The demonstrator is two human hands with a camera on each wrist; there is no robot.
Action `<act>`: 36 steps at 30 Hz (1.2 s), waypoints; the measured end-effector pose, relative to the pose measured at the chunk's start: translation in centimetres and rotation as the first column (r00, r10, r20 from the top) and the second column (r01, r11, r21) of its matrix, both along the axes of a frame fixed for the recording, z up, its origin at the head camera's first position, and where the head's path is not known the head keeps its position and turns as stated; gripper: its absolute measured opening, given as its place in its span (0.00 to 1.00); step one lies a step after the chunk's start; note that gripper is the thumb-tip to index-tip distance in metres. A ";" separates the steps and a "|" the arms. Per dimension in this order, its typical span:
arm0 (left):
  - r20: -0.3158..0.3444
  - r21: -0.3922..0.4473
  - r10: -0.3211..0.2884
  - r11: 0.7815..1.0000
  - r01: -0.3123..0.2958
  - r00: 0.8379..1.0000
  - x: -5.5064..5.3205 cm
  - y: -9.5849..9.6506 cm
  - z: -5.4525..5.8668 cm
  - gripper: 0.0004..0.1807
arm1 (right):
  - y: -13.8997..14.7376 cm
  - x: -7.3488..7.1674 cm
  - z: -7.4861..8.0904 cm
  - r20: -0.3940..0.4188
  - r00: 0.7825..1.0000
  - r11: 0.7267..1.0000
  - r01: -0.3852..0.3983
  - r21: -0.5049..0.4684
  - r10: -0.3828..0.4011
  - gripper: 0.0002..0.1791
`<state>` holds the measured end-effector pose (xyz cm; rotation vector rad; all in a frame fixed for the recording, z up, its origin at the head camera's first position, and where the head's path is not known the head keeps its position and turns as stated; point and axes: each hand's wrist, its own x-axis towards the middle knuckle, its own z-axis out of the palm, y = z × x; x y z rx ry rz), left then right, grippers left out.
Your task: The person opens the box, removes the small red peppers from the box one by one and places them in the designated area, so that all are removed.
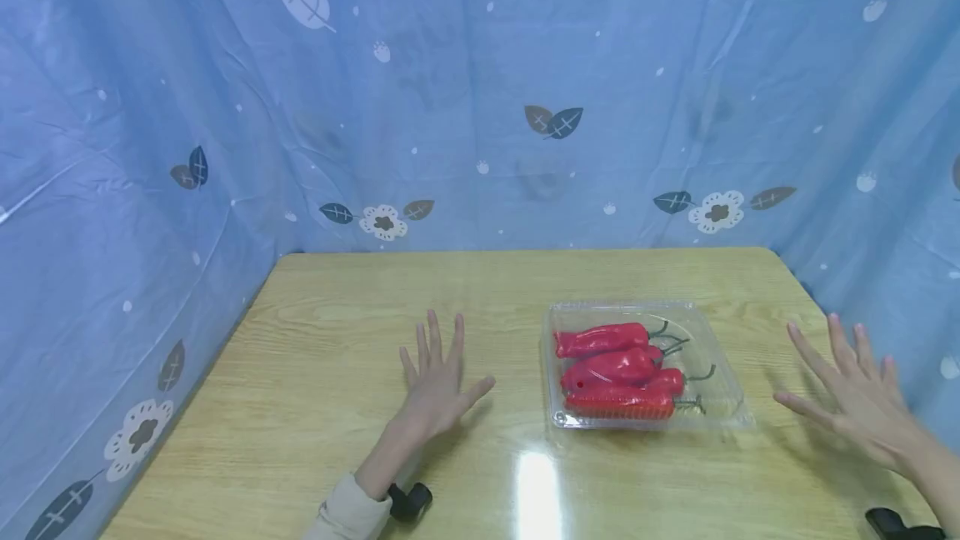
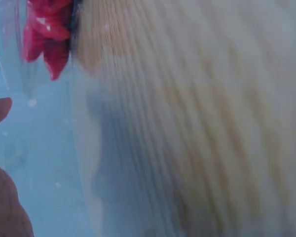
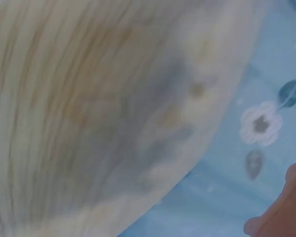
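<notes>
Several red peppers point(image 1: 611, 367) with thin green stems lie in a clear plastic box point(image 1: 716, 394) right of the table's middle. To the left of the box, my left hand point(image 1: 437, 394) is held over the table with its fingers spread and nothing in them. My right hand point(image 1: 862, 402) is on the other side of the box, near the table's right edge, its fingers also spread and holding nothing. In the left wrist view the red peppers point(image 2: 47, 34) show at the upper left above part of my thumb. Only some fingertips appear in the right wrist view.
The wooden table point(image 1: 300, 373) carries the box and has rounded far corners. Blue cloth point(image 1: 465, 90) with leaf and flower prints hangs along its back and both sides. A bright reflection shows on the tabletop near the front. Each wrist wears a black device point(image 1: 409, 502).
</notes>
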<state>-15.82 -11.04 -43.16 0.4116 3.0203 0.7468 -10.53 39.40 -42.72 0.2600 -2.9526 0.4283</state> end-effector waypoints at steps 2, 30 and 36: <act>0.001 0.023 -0.028 0.999 0.028 1.000 0.3 0.4 0.1 0.53 | -0.6 0.4 0.4 -0.016 0.999 0.999 -0.039 -0.032 0.039 0.53; 0.249 0.771 -0.450 0.628 0.106 0.857 1.7 7.7 -0.5 0.67 | -5.7 -0.3 1.4 0.097 0.862 0.616 -0.271 -0.740 0.497 0.46; 0.302 0.815 -0.445 0.580 0.014 0.843 1.7 7.8 -0.4 0.63 | -5.3 -0.6 1.6 0.151 0.849 0.571 -0.199 -0.796 0.506 0.47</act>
